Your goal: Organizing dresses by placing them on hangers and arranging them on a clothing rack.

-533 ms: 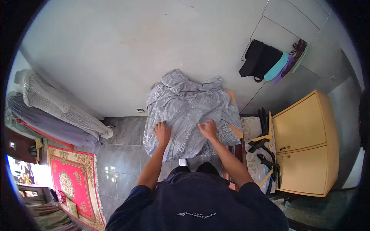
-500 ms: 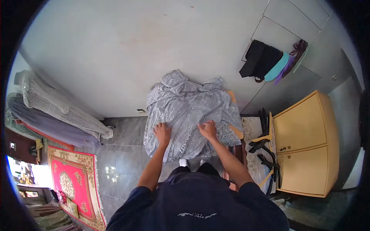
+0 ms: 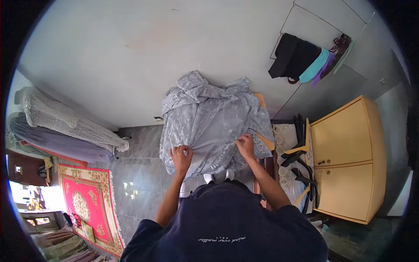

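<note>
Hung clothes (image 3: 70, 120): left of frame, beside the wall.
Rug (image 3: 80, 205): red, lower left.
Left hand (image 3: 180, 159): on the lower left part of the grey cloth (image 3: 209, 124); fingers bent, thumb near forefinger; cannot tell whether fabric is pinched.
Grey cloth: centre of frame, creased, its upper part bunched, draped over a board (image 3: 268, 140) that shows at its right edge.
Right hand (image 3: 245, 146): fingertips together, apparently pinching the cloth's right part.
Cabinet (image 3: 345, 161): yellow, right of frame.
Step in hand: judged to be arranging the cloth.
Next move: judged to call for even tension between both hands.
</note>
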`<state>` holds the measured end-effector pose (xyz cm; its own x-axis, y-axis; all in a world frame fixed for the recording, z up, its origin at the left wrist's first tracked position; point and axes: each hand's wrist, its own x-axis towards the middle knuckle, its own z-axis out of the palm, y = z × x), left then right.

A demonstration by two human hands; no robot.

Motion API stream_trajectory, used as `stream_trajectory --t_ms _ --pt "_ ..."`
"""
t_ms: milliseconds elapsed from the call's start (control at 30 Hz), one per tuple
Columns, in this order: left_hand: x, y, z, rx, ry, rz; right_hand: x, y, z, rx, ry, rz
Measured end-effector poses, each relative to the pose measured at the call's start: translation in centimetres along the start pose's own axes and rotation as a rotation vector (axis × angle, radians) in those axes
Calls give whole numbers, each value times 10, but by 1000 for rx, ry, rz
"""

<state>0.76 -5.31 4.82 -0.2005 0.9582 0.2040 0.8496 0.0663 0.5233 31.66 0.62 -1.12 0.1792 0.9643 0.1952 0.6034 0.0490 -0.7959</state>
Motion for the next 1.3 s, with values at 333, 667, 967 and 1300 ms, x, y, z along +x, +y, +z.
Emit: stream_trajectory --t_ms 333,667,967,1300 --pt "-21 19 16 -80 -4 -19 -35 104 -118 -97 274 400" --pt "-46 40 -7 149 -530 143 -37 77 -99 0 -542 271" --pt "2 67 -1 335 -964 202 44 1 -88 -537 -848 118" --pt "144 58 29 145 45 246 101 13 -20 -360 -249 121"
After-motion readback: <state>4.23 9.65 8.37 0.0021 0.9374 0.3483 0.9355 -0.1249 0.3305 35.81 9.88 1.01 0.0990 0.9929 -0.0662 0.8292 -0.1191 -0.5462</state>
